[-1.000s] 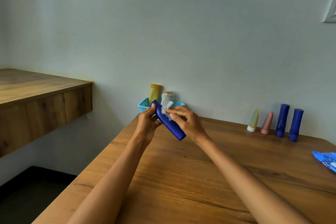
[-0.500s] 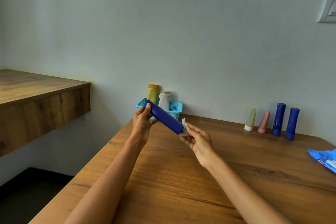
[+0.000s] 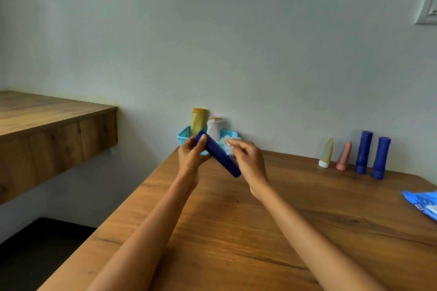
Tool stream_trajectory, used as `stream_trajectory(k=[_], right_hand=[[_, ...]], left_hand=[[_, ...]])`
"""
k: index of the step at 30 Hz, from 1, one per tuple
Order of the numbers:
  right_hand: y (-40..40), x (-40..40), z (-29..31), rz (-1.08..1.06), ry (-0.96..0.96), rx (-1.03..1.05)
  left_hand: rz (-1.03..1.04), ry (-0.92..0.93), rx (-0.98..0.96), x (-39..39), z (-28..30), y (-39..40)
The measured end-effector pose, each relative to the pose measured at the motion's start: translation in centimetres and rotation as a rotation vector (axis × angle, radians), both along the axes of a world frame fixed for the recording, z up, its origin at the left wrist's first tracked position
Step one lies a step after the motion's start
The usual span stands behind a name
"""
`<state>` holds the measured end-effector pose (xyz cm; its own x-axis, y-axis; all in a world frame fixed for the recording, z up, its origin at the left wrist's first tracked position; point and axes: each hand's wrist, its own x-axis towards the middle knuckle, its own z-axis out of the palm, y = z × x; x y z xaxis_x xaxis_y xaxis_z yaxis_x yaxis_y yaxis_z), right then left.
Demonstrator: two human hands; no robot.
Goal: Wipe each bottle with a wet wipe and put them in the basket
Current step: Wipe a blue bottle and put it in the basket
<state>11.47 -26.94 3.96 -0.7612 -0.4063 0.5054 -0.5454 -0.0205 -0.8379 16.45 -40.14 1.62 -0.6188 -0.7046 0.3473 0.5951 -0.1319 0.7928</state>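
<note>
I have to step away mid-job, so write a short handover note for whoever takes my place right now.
Left hand grips the blue bottle at its upper end, tilted above the table.
Right hand pinches the wet wipe against that bottle.
Done: yellow bottle and white bottle stand in the basket.
Left: finish this one, then the four bottles by the wall. Wipes pack lies at the table's right edge.

The scene is lit softly and evenly, without glare. Only faint shadows are cast on the table (image 3: pixel 295 220). Slight blur is seen throughout, and straight edges are bowed near the frame borders.
</note>
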Motion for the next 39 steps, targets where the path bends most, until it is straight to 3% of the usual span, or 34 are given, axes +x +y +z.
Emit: stream_trajectory(k=[4, 10, 18, 27, 31, 34, 37, 39], right_hand=[[-1.3, 0.3, 0.4, 0.059, 0.505, 0.193], [2.6, -0.7, -2.5, 0.11, 0.847, 0.307], [1.3, -0.2, 0.5, 0.078, 0.845, 0.239], [2.2, -0.3, -2.0, 0.073, 0.951, 0.413], [4.4, -0.7, -2.6, 0.127, 0.897, 0.466], [3.9, -0.7, -1.6, 0.089, 0.843, 0.38], [2.2, -0.6, -0.2, 0.043, 0.65, 0.304], [1.1, -0.7, 0.3, 0.058, 0.549, 0.406]], left_hand=[[-0.059, -0.016, 0.013, 0.1, 0.4, 0.1], [-0.02, -0.102, 0.146, 0.5, 0.1, -0.9], [-0.109, -0.206, 0.055, 0.5, 0.1, -0.4], [-0.02, -0.307, 0.102, 0.6, 0.0, -0.5], [0.024, -0.321, 0.136, 0.7, -0.1, -0.5], [0.029, -0.324, 0.17, 0.9, -0.1, -0.7], [0.023, -0.339, 0.171, 0.8, 0.2, -0.6], [0.012, -0.345, 0.171, 0.6, 0.3, -0.4]])
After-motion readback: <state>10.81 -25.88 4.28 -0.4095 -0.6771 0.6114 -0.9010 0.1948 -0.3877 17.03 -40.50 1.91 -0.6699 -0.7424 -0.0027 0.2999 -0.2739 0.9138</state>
